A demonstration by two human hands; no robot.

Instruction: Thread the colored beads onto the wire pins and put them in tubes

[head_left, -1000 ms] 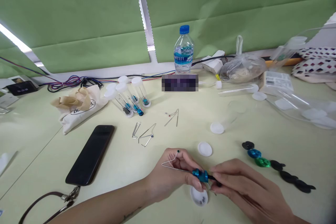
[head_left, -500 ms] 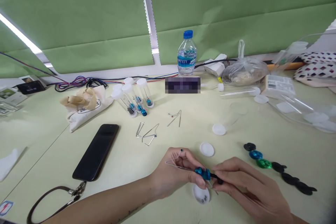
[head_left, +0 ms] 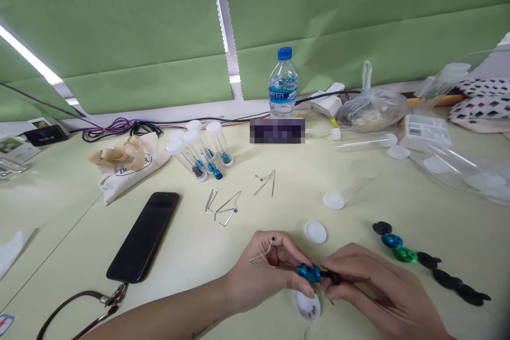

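My left hand (head_left: 261,279) pinches a shiny blue metal fitting (head_left: 307,272) between thumb and fingers. A thin bent metal wire (head_left: 258,264) with a small dark bead at its tip also lies in this hand. My right hand (head_left: 374,279) is closed on a black stem-like piece (head_left: 330,278) at the fitting's right end. A thin metal rod pokes out below the right fingertips; whether it joins the wire is hidden. Under the hands lies a white cap (head_left: 306,307) holding tiny dark parts.
Bent wires (head_left: 227,210) lie ahead, with clear tubes (head_left: 197,151) behind. A phone (head_left: 144,236) and cloth bag (head_left: 131,164) are left. Round black discs (head_left: 430,260), one blue and one green, form a row right. White caps (head_left: 315,232) and a water bottle (head_left: 283,85) stand beyond.
The blue fitting has turned slightly between my fingers, and more of the black piece's end shows. Both hands keep their grip. The whole view has shifted a little.
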